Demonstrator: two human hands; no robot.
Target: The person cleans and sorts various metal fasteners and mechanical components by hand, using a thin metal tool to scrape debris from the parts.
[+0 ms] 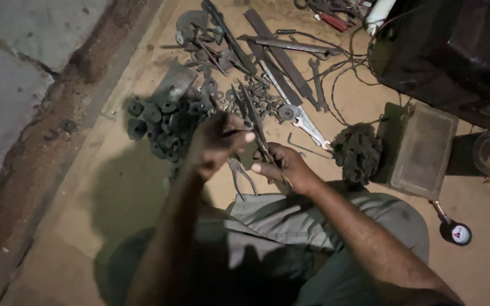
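Left hand (218, 143) fisted around top of long dark metal pliers (254, 122); right hand (283, 165) pinches lower end. Judgement: steady grip, clear of rubber bushing pile (163, 122).

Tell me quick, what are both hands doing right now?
Left hand: closed around one end of a thin metal tool.
Right hand: closed, gripping the same tool lower down.

Single head view, steeply downward, close, perhaps slightly tilted.
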